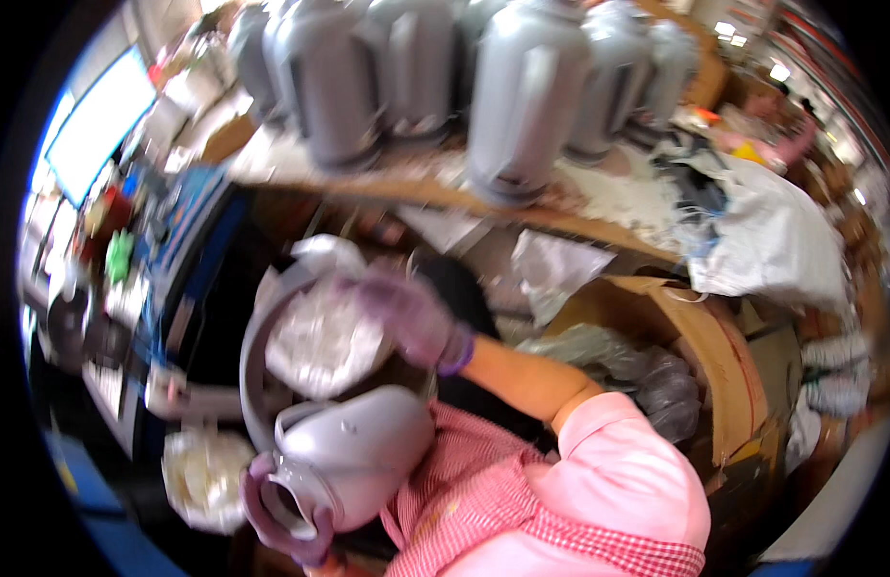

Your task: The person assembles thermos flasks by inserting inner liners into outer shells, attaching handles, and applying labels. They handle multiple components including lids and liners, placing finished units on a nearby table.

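Observation:
Across my lap lies a silver-grey plastic jug body [363,447] with a side handle, its round open mouth towards the lower left. My left hand [286,519], in a purple glove, is closed around the rim of that mouth. My right hand [411,317], also gloved in purple, is above the jug at the edge of a clear plastic bag [325,341]; motion blurs its fingers, and whether they hold anything is hidden. The bag sits inside a grey curved rim [254,361], and what fills it cannot be made out.
Several similar grey jugs [526,106] stand upright on the workbench [416,178] ahead. An open cardboard box [714,356] with crumpled clear plastic is at my right, below a white sack [772,231]. Another bag-lined container [209,476] stands at lower left.

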Demonstrator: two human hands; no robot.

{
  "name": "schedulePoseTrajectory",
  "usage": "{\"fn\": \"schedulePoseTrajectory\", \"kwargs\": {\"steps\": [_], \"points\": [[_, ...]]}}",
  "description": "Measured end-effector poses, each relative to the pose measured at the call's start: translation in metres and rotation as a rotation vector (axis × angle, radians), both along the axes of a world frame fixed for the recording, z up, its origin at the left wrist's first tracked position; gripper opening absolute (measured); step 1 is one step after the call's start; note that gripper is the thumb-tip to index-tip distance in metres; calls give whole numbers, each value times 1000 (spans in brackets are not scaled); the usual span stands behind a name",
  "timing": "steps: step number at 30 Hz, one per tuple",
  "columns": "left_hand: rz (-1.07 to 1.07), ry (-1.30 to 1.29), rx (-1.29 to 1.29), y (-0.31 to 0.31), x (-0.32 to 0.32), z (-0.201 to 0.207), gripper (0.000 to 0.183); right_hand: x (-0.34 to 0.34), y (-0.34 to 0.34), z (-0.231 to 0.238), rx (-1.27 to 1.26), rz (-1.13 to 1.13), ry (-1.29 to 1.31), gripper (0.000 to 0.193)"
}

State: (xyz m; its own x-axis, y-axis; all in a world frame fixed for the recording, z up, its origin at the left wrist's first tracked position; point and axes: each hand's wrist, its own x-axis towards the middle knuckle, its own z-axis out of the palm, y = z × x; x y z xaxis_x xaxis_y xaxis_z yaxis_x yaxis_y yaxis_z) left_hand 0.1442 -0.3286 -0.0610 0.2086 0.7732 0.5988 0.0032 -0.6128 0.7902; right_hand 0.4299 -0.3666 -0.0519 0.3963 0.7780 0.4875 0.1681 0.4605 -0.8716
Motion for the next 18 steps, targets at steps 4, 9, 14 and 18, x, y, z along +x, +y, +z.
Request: {"fn": "schedulePoseTrajectory", "kwargs": {"steps": [4,9,14,18], "points": [[-117,259,294,-17,-43,6,87,-39,7,-17,136,441,1134,45],[-113,239,427,-38,-40,3,81,-70,9,-61,-46,705,1646,44],[-209,175,479,-37,-32,2,79,-82,15,-53,-427,511,1484,36],[-314,286,438,-47,-33,16,97,-107,10,-7,-585,295,734,35]]}}
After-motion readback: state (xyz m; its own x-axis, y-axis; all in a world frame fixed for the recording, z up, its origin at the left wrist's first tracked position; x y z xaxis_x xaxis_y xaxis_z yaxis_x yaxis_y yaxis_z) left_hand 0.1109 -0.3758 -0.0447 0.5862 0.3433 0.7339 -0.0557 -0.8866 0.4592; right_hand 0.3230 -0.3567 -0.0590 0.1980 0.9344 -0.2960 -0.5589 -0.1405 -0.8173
